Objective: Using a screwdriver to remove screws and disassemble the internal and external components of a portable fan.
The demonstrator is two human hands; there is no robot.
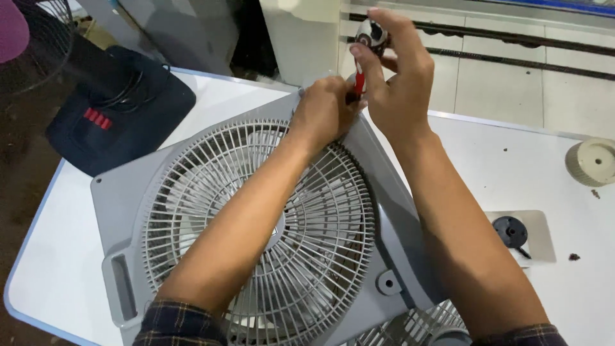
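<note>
A grey square box fan housing (pixel 122 205) with a round grille (pixel 320 256) lies flat on a white table (pixel 70 256). My left hand (pixel 323 112) rests closed on the fan's far corner, around the lower shaft of a screwdriver. My right hand (pixel 397 70) grips the screwdriver's red and black handle (pixel 370 38) from above, holding it upright over that corner. The screwdriver tip is hidden behind my left hand.
A dark fan base (pixel 122 109) with red buttons sits at the table's far left. A cream round knob (pixel 592 162) lies at the right edge. A grey plate with a black round part (pixel 511 230) sits right of the fan. Another grille (pixel 410 327) shows beneath.
</note>
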